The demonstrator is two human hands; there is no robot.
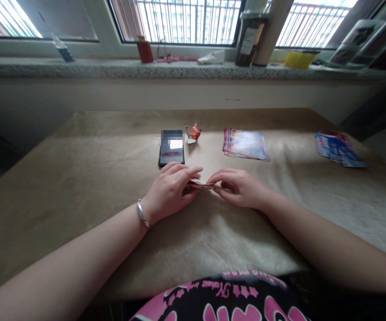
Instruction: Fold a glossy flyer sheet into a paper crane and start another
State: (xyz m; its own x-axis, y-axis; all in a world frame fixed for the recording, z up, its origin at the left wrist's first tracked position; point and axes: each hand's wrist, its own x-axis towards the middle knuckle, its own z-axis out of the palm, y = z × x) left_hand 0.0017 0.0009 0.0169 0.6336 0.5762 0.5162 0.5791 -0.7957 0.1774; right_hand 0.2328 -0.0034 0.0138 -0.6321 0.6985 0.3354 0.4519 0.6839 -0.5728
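A small piece of folded paper (201, 184), white on top with red along its edge, is held low over the table between my hands. My left hand (172, 186), with a silver bangle at the wrist, grips its left end, thumb below and fingers above. At the right end, the thumb and fingertips of my right hand (238, 187) pinch the paper's edge. Just beyond my left hand lies a black phone (172, 156), its screen partly blurred out. Beside the phone sits a small red and white folded paper piece (193, 133).
A stack of glossy printed sheets (246, 145) lies behind my right hand. Farther right, blue printed sheets (340, 149) are fanned out on the table (79, 178). The granite windowsill (105, 69) carries a red container (145, 51), a dark lidded jar (248, 40) and a yellow item (300, 59).
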